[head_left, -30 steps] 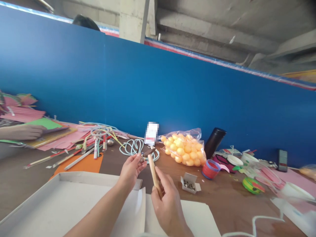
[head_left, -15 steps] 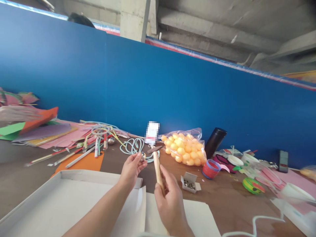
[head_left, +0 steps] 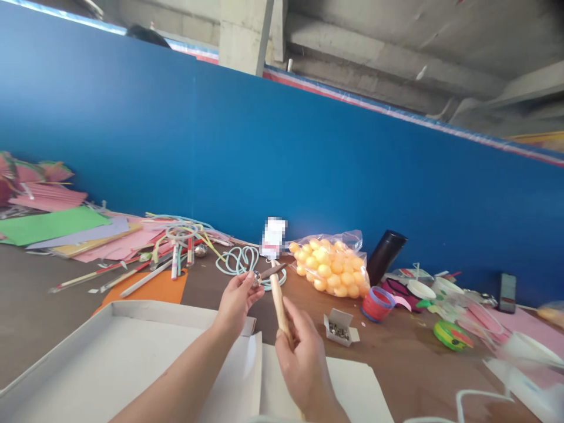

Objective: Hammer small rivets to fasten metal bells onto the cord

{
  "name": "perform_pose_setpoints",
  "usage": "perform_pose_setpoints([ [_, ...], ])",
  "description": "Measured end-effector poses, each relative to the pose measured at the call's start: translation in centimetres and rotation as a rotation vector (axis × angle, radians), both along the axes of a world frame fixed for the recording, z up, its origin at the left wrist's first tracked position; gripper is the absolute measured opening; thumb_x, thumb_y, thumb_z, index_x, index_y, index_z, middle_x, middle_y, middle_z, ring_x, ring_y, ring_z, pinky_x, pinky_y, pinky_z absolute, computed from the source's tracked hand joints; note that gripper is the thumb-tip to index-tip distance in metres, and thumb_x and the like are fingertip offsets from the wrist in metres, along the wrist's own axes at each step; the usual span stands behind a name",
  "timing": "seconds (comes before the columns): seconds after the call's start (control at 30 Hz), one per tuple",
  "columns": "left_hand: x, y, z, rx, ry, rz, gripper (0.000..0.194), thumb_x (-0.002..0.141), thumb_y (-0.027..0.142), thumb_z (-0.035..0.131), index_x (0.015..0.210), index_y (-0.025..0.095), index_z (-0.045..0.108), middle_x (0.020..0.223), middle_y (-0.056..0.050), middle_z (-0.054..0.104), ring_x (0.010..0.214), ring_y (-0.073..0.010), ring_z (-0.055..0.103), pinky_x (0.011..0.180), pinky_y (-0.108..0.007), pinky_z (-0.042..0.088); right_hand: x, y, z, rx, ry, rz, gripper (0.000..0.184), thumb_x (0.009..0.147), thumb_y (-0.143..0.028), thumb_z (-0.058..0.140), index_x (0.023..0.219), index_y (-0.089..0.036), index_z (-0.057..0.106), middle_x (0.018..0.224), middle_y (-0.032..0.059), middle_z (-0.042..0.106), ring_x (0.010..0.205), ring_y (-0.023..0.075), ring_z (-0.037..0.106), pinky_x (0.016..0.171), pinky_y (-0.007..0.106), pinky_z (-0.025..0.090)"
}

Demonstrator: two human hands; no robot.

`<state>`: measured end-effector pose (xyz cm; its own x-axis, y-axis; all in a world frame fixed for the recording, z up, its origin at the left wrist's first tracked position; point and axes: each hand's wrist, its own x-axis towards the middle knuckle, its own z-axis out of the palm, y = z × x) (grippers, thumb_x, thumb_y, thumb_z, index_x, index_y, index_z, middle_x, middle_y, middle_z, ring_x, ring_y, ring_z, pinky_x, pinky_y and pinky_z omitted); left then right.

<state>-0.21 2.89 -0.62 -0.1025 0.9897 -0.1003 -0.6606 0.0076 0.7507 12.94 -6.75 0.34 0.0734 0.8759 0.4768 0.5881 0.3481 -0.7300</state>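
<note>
My left hand [head_left: 238,299] pinches a small shiny silver ball [head_left: 256,279] between thumb and fingertips, above the brown table. Around the pale wooden handle of a hammer [head_left: 279,302] my right hand [head_left: 304,358] is closed. The hammer's dark narrow head lies just right of the ball, at about its height; I cannot tell whether they touch. Behind both hands is a coiled pale-blue cord [head_left: 238,260]. A small open box [head_left: 338,330] of metal bits sits right of my right hand. Below my forearms lies an open white cardboard box [head_left: 154,346].
A clear bag of orange balls [head_left: 330,267] stands behind, beside a black tumbler [head_left: 388,255] and a red cup [head_left: 378,304]. Paper sheets [head_left: 53,226], sticks and another silver ball [head_left: 200,251] lie left. A blue partition [head_left: 308,158] closes the back.
The hammer head has swung left, closer to the silver ball. At far left, another person's hand and an orange-red sheet have gone from view, and the green sheet now lies flat.
</note>
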Motion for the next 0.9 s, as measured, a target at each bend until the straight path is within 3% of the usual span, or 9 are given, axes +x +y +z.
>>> perform_pose_setpoints([
  [0.23,0.06,-0.06,0.18,-0.001,-0.025,0.021,0.012,0.076,0.023,0.062,0.080,0.014,0.055,0.072,-0.004,0.061,0.060,-0.0104,0.063,0.061,-0.024,0.054,0.04,0.01,-0.10,0.030,0.063,-0.012,0.053,0.078,-0.011,0.046,0.129,-0.020,0.043,0.118,0.0098,0.054,0.102,0.0212,0.057,0.083,0.029,0.050],
  [0.43,0.11,-0.04,0.20,-0.020,0.000,-0.015,0.012,0.077,0.024,0.061,0.078,0.014,0.054,0.065,-0.002,0.059,0.056,-0.0098,0.061,0.058,-0.023,0.053,0.03,-0.06,0.02,-0.010,-0.047,0.004,0.053,0.075,-0.010,0.046,0.127,-0.022,0.047,0.111,0.0075,0.058,0.097,0.0201,0.059,0.083,0.029,0.050],
  [0.57,0.05,0.11,-0.07,0.002,-0.016,0.028,0.013,0.076,0.024,0.063,0.081,0.015,0.055,0.071,-0.003,0.061,0.060,-0.0103,0.062,0.060,-0.024,0.054,0.20,0.02,0.09,0.012,0.006,-0.024,0.053,0.077,-0.011,0.046,0.129,-0.022,0.043,0.118,0.0085,0.054,0.104,0.0209,0.056,0.086,0.030,0.049],
  [0.7,0.05,0.21,-0.11,-0.016,-0.003,0.014,0.012,0.077,0.023,0.062,0.080,0.014,0.054,0.067,-0.002,0.059,0.058,-0.0106,0.062,0.059,-0.024,0.054,0.22,-0.02,0.05,-0.029,-0.037,0.014,0.053,0.077,-0.011,0.046,0.128,-0.023,0.045,0.113,0.0069,0.057,0.097,0.0194,0.058,0.080,0.027,0.051],
  [0.9,0.04,0.10,0.07,-0.022,-0.014,0.049,0.011,0.078,0.023,0.060,0.079,0.014,0.053,0.071,-0.002,0.060,0.059,-0.0102,0.062,0.061,-0.025,0.055,0.15,-0.12,0.19,0.002,0.011,-0.010,0.052,0.078,-0.011,0.046,0.128,-0.022,0.044,0.116,0.0077,0.056,0.102,0.0197,0.056,0.086,0.028,0.049],
])
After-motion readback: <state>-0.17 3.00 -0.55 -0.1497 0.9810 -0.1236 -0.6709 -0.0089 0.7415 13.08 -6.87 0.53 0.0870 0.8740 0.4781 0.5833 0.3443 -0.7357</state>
